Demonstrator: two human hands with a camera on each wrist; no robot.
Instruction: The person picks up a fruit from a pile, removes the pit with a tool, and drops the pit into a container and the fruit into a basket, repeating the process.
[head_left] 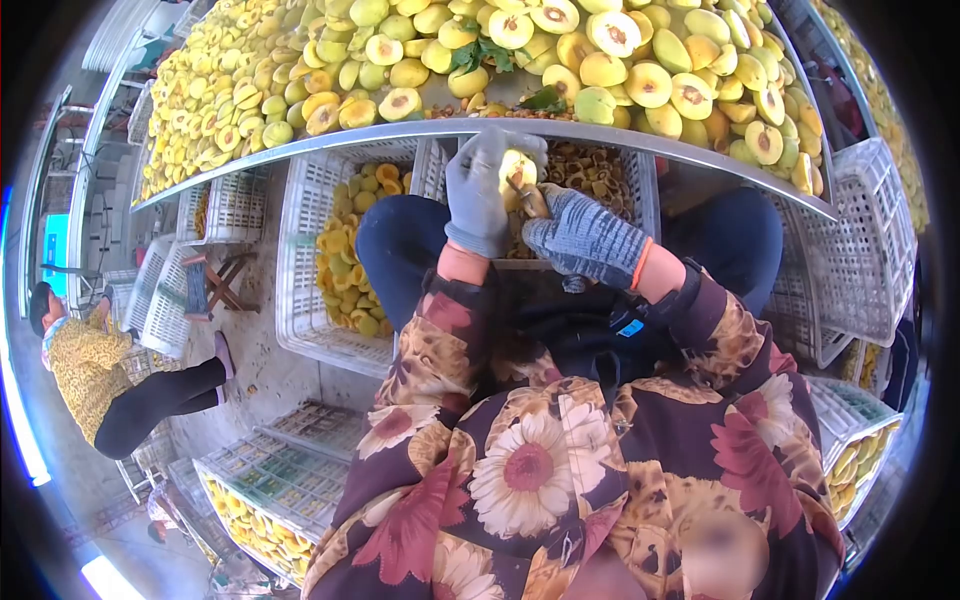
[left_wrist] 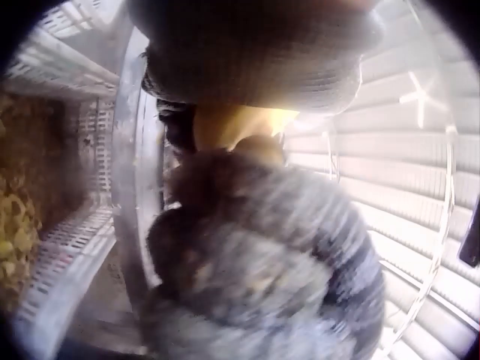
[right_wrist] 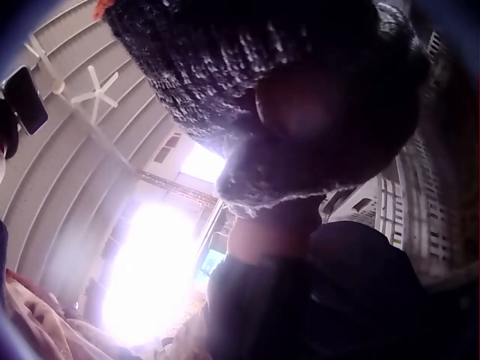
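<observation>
A: Where does the halved yellow fruit (head_left: 517, 166) lie from your grip?

B: In your left hand (head_left: 476, 192) — the one in the plain grey glove (head_left: 468, 222) — which holds it with the pale cut face showing.

A: And your right hand (head_left: 588, 236)?

B: Its fingers, in a mottled blue-grey knitted glove (head_left: 608, 238), curl round a short brown-handled tool (head_left: 537, 204). The tool's long axis slants up and leftward from that hand in the head view, its far end at the fruit's dark centre.

A: How deep?

B: You can't tell from here. Your hands are close together, with a white perforated plastic crate (head_left: 647, 190) of brown scraps (head_left: 603, 172) beyond or below.
</observation>
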